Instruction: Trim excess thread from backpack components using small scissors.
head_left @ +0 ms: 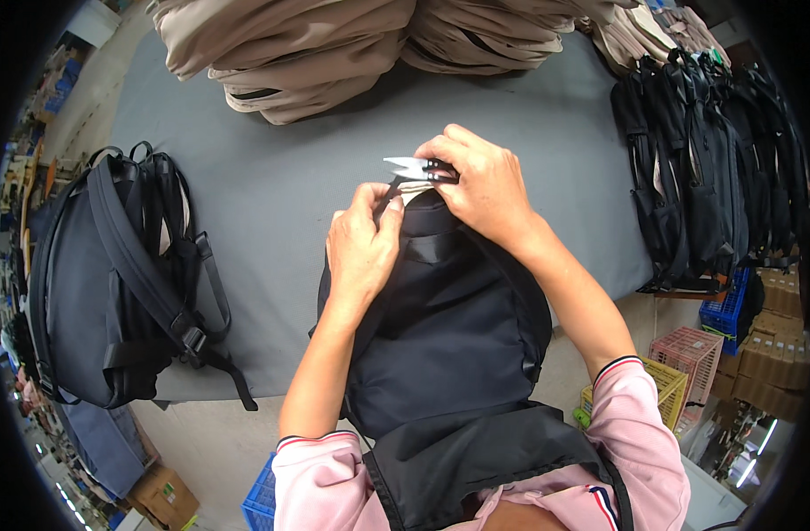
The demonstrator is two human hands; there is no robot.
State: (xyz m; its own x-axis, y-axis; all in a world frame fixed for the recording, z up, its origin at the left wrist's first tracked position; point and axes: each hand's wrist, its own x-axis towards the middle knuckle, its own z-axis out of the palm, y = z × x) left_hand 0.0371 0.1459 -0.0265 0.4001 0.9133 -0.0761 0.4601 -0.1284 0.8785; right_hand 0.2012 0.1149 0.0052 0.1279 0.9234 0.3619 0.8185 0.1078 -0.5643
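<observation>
A grey work table (272,195) fills the middle of the frame, with pale floor below it and plastic crates (686,363) and cardboard boxes (771,350) at lower right. Heaped beige bags (308,53) occupy the top of the frame and a row of black bags (688,168) the upper right; I judge that this ordering at the margins leaves the near part of the table free for handling. A second backpack (77,283), its straps hanging loose, stands at the left of the frame, well apart from the hands.

The black backpack (440,327) in hand lies at the centre, its top on the table and its lower end toward the wearer's dark apron (485,460), a position that presumably steadies it and brings the top edge within easy reach. From my remote view, the left hand (362,248) is narrowed, thumb and fingers pinching that top edge beside a pale strip (414,188), probably to keep the material from shifting. The right hand (485,181) is closed around small snips (416,168), whose silver blades stand parted and point left, just above the strip; so held, they appear to keep their tips clear of the right fingers. I cannot tell whether the blades touch any thread.
</observation>
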